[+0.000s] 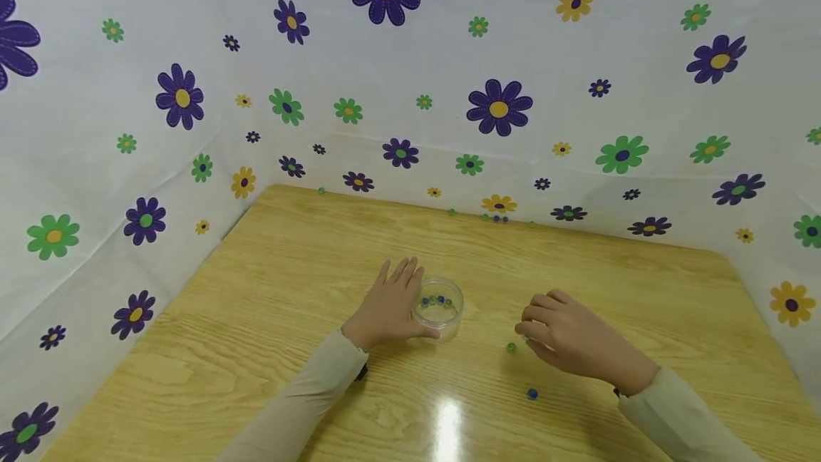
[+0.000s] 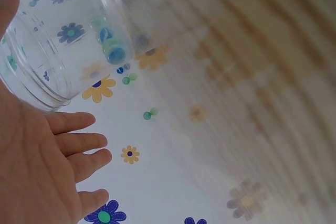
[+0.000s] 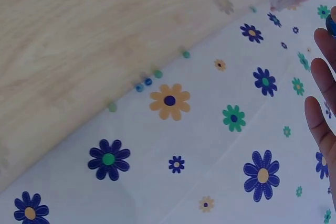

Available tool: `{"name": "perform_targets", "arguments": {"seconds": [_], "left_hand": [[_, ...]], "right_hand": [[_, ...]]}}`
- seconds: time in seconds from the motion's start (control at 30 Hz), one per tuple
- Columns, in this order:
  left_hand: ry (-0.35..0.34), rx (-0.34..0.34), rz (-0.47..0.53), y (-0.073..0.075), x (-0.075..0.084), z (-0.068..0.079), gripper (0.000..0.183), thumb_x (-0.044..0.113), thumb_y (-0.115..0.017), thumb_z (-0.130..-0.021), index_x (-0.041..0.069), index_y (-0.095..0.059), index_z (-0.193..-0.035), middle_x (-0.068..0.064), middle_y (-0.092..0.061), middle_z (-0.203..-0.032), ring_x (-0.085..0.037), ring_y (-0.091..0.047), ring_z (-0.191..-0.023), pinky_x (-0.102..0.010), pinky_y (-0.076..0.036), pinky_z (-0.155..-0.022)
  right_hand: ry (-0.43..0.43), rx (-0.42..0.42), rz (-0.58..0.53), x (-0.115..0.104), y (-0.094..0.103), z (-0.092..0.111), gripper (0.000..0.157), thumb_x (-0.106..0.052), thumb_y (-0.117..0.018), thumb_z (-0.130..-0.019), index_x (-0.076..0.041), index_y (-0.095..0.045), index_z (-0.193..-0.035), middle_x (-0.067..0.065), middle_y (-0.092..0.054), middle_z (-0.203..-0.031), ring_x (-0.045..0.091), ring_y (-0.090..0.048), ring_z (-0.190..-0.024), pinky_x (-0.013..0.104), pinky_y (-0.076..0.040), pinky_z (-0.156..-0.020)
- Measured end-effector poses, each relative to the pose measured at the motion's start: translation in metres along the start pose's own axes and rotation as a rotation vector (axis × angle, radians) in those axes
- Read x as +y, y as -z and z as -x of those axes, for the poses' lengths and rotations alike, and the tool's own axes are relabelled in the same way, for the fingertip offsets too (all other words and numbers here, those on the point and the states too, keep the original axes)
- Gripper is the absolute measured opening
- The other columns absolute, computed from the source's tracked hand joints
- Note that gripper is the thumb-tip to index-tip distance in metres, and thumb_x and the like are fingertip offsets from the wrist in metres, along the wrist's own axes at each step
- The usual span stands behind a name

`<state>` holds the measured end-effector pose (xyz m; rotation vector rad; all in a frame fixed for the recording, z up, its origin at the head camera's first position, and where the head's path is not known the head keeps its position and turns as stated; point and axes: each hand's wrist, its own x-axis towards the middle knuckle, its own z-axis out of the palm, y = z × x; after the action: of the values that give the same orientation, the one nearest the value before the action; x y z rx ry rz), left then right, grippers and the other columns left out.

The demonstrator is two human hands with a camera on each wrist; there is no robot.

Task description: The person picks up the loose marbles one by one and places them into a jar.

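Note:
My left hand (image 1: 388, 306) rests against the left side of a clear round jar (image 1: 455, 326) on the table, its fingers straight and its thumb along the near side. Inside the jar lie several green and blue marbles (image 2: 115, 54). To the right, my right hand (image 1: 567, 334) hovers just over the table with curled fingers. A blue marble (image 3: 331, 24) shows at its fingertips in the right wrist view, partly cut off by the frame edge. Near this hand lie a green marble (image 1: 511, 347) and a blue marble (image 1: 532, 393).
The wooden table (image 1: 269, 269) meets a white flowered cloth (image 1: 436, 55) at its back and sides. Along the back edge sit more marbles, among them a dark blue marble (image 1: 497, 219) and a green marble (image 1: 452, 212). Another green marble (image 1: 322, 190) lies at the far left.

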<state>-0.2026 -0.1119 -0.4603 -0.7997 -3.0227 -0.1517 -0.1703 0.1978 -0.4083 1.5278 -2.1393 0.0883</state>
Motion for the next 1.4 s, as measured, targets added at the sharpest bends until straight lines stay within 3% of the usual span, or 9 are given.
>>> {"name": "perform_targets", "arguments": {"seconds": [0.03, 0.07, 0.17, 0.23, 0.33, 0.4, 0.43, 0.5, 1.4], "left_hand": [[0.0, 0.001, -0.002, 0.0, 0.0, 0.0, 0.112, 0.076, -0.057, -0.071, -0.001, -0.028, -0.146, -0.019, -0.023, -0.154, -0.031, -0.02, -0.145, -0.052, -0.012, -0.117], [-0.001, 0.001, -0.005, 0.0, 0.0, 0.0, 0.112, 0.077, -0.056, -0.071, -0.001, -0.028, -0.146, -0.019, -0.023, -0.154, -0.031, -0.02, -0.145, -0.052, -0.012, -0.117], [-0.004, 0.005, -0.01, 0.0, -0.001, 0.0, 0.112, 0.077, -0.056, -0.07, -0.001, -0.028, -0.146, -0.019, -0.023, -0.154, -0.031, -0.021, -0.145, -0.053, -0.013, -0.117], [-0.005, 0.006, -0.012, 0.0, -0.001, 0.0, 0.112, 0.077, -0.056, -0.07, -0.001, -0.028, -0.146, -0.019, -0.023, -0.154, -0.031, -0.021, -0.145, -0.052, -0.013, -0.117], [-0.007, 0.008, -0.006, -0.001, -0.001, 0.0, 0.113, 0.077, -0.056, -0.07, -0.001, -0.028, -0.146, -0.019, -0.024, -0.154, -0.031, -0.021, -0.144, -0.052, -0.013, -0.117], [-0.007, 0.01, -0.006, -0.002, -0.002, 0.0, 0.113, 0.077, -0.056, -0.07, -0.001, -0.028, -0.146, -0.019, -0.024, -0.154, -0.031, -0.021, -0.144, -0.052, -0.013, -0.117], [-0.008, 0.012, -0.008, -0.002, -0.002, 0.0, 0.113, 0.077, -0.056, -0.07, -0.001, -0.028, -0.146, -0.019, -0.024, -0.154, -0.031, -0.022, -0.144, -0.053, -0.013, -0.117], [-0.01, 0.016, -0.012, -0.002, -0.002, 0.0, 0.113, 0.077, -0.056, -0.07, -0.001, -0.029, -0.146, -0.019, -0.024, -0.154, -0.032, -0.022, -0.144, -0.053, -0.013, -0.117], [-0.01, 0.033, -0.011, -0.004, -0.001, 0.0, 0.112, 0.078, -0.056, -0.07, -0.001, -0.031, -0.145, -0.02, -0.025, -0.154, -0.032, -0.023, -0.144, -0.054, -0.015, -0.116]], "right_hand": [[0.0, 0.008, 0.0, 0.001, 0.0, -0.003, 0.004, -0.014, -0.07, -0.081, -0.014, -0.068, -0.085, -0.004, -0.064, -0.081, 0.014, -0.057, -0.077, 0.032, -0.047, -0.069], [0.001, 0.017, 0.0, 0.002, 0.001, -0.006, 0.008, -0.018, -0.062, -0.089, -0.014, -0.068, -0.085, -0.004, -0.064, -0.081, 0.014, -0.057, -0.076, 0.032, -0.046, -0.069], [0.0, 0.045, -0.006, 0.004, 0.002, -0.015, 0.041, -0.026, -0.032, -0.099, -0.015, -0.069, -0.084, -0.003, -0.064, -0.08, 0.015, -0.057, -0.076, 0.032, -0.047, -0.068], [0.002, 0.056, -0.003, 0.006, 0.003, -0.02, 0.048, -0.028, -0.025, -0.1, -0.014, -0.069, -0.084, -0.003, -0.064, -0.08, 0.015, -0.057, -0.076, 0.032, -0.047, -0.068], [0.009, 0.056, 0.008, 0.009, 0.004, -0.027, 0.027, -0.022, -0.047, -0.096, -0.014, -0.07, -0.084, -0.003, -0.065, -0.08, 0.015, -0.058, -0.077, 0.032, -0.048, -0.069], [0.009, 0.05, 0.017, 0.011, 0.006, -0.032, 0.006, -0.017, -0.065, -0.086, -0.014, -0.07, -0.085, -0.003, -0.065, -0.08, 0.015, -0.058, -0.077, 0.032, -0.048, -0.07], [0.009, 0.049, 0.022, 0.012, 0.007, -0.034, 0.006, -0.015, -0.072, -0.079, -0.014, -0.07, -0.084, -0.003, -0.065, -0.08, 0.015, -0.058, -0.077, 0.032, -0.048, -0.07], [0.003, 0.049, 0.026, 0.014, 0.009, -0.038, 0.021, -0.012, -0.081, -0.066, -0.014, -0.07, -0.084, -0.003, -0.065, -0.08, 0.015, -0.059, -0.078, 0.032, -0.049, -0.071], [-0.009, 0.045, 0.025, 0.02, 0.012, -0.074, 0.02, -0.014, -0.079, -0.072, -0.014, -0.071, -0.09, -0.003, -0.068, -0.085, 0.016, -0.061, -0.083, 0.034, -0.05, -0.078]]}}
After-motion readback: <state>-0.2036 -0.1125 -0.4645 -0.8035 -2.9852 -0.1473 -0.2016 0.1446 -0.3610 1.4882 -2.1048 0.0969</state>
